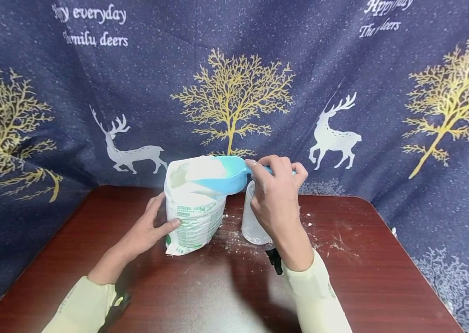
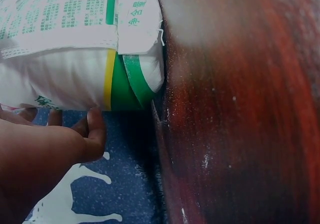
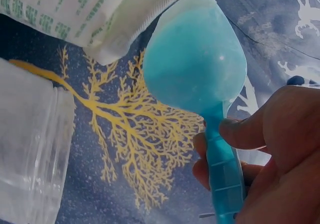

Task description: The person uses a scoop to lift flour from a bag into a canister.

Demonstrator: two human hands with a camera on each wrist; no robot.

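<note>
A white bag point(image 1: 197, 222) with green print stands upright, its mouth open, white powder inside. My left hand point(image 1: 147, 231) rests against the bag's left side, thumb on the near face; in the left wrist view the fingertips point(image 2: 95, 116) touch its side. My right hand point(image 1: 277, 194) grips a light blue scoop point(image 1: 232, 185) by its handle, thumb on top, as the right wrist view shows. The scoop's bowl, with white powder in it, lies over the bag's mouth. Behind my right hand stands a clear plastic jar point(image 1: 252, 229), partly hidden by the hand.
Bits of white powder are scattered on the brown wooden table point(image 1: 201, 296) around the jar and to its right. A dark blue cloth point(image 1: 234, 27) with deer and golden trees hangs close behind the table's far edge. A black strap point(image 1: 275, 261) hangs at my right wrist.
</note>
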